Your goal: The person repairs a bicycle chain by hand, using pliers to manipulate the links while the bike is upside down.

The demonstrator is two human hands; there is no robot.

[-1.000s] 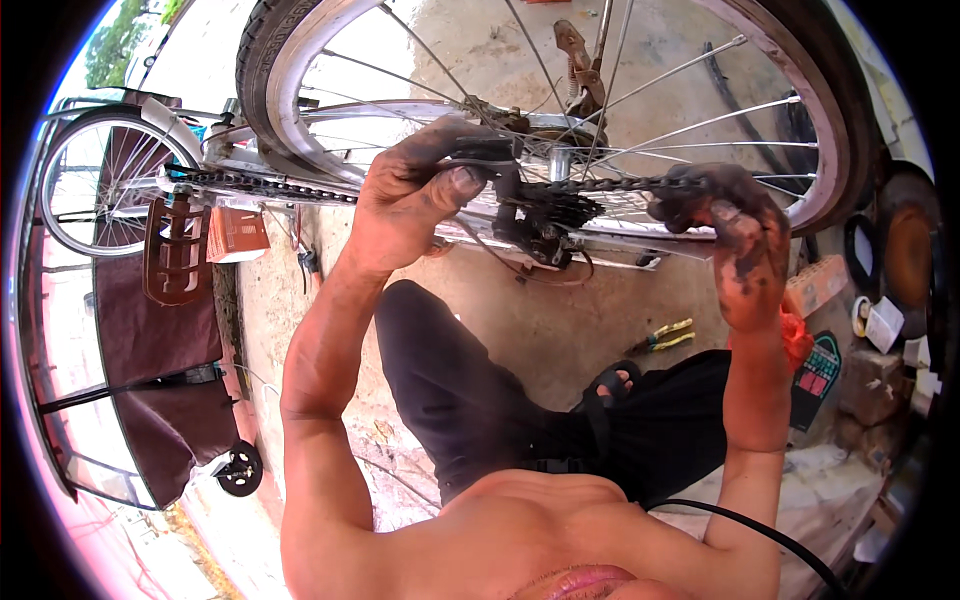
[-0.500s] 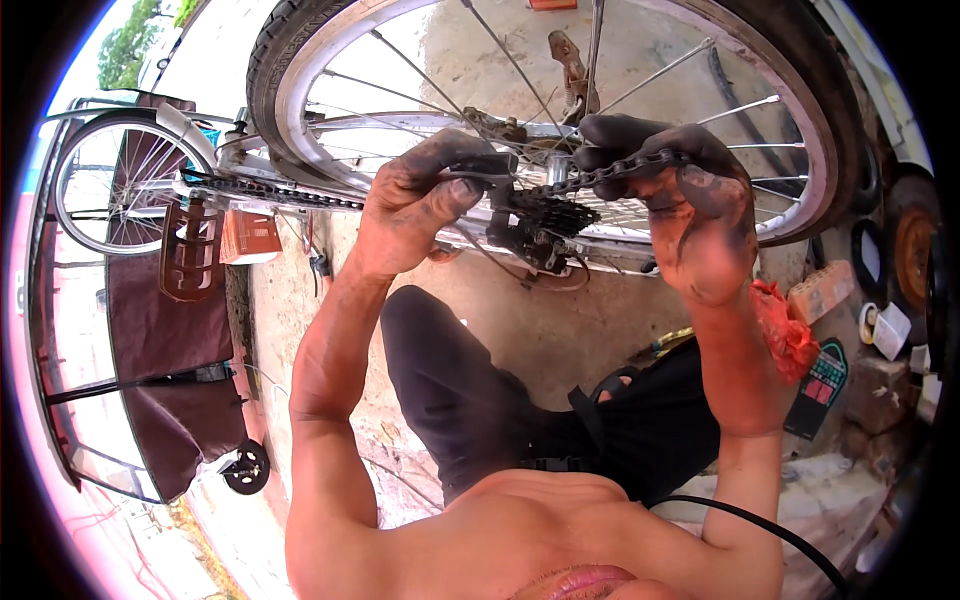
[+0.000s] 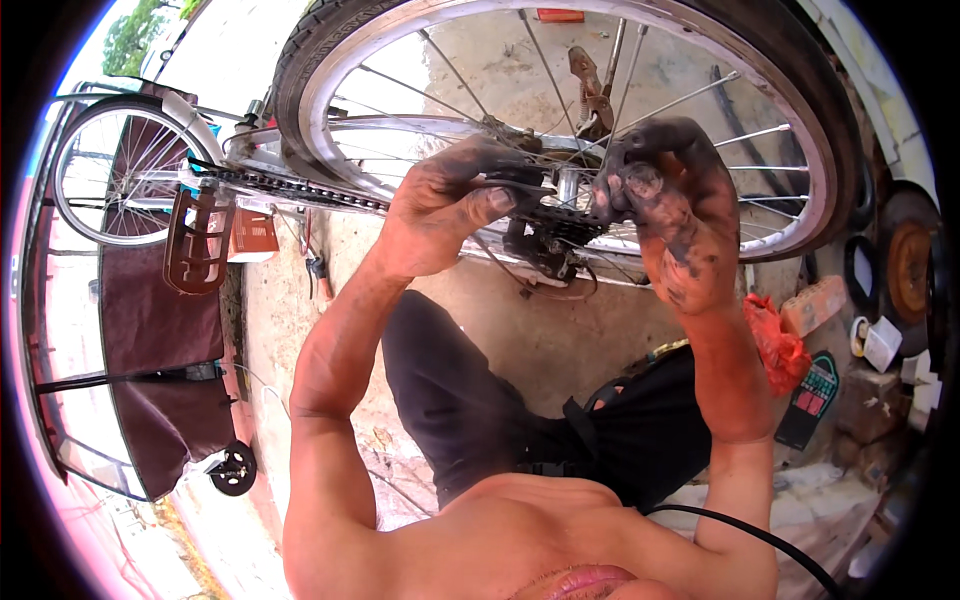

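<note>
Count at your end: two hands, one chain (image 3: 300,188), one sprocket stack (image 3: 575,228), one black gear arm (image 3: 545,260) hanging just below it, one brown pedal (image 3: 178,250), two spoked wheels. Near wheel (image 3: 835,120) fills the top of your view, with one rusty kickstand (image 3: 585,70) showing through its spokes; far wheel (image 3: 130,180) sits at upper left. Chain runs from near the pedal, passes behind your left hand (image 3: 450,205), and shows again at the sprockets. Left grip: narrow, thumb against fingers on one dark flat piece (image 3: 520,182) just above the gear arm; can't tell what part it is. Right hand (image 3: 675,210): fingers curled in, grip pinched nearly closed on the chain at the right edge of the sprockets, in front of the spokes; exact link hidden by your fingertips. Hands are near each other, sprockets between. On the floor to your right: one red bag (image 3: 778,345), one brick (image 3: 812,305) just beside it, one dark card (image 3: 808,405) below. One yellow handle (image 3: 668,348) pokes out behind your right leg. Left side: one orange-brown box (image 3: 254,235) beside the pedal, one small black wheel (image 3: 233,468) lower down.
</note>
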